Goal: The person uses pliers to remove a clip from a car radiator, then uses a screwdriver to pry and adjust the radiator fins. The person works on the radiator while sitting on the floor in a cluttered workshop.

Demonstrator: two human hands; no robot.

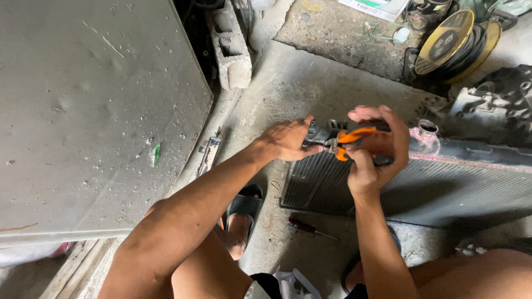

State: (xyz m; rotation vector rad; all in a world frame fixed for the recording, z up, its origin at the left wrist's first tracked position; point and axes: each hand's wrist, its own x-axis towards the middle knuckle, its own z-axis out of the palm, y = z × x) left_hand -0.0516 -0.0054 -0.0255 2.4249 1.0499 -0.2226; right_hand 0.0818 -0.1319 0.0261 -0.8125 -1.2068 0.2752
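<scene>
My left hand [288, 139] knuckles up, fingers curled in pinch. My right hand [374, 147] clenched, palm toward me, both forearms converging.

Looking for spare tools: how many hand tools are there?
2: orange-handled pliers in the right hand at the radiator, and a dark-handled screwdriver on the concrete floor. Others may be hidden.

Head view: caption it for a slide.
Right hand squeezes orange-handled pliers on a radiator edge; left hand steadies it.
</scene>
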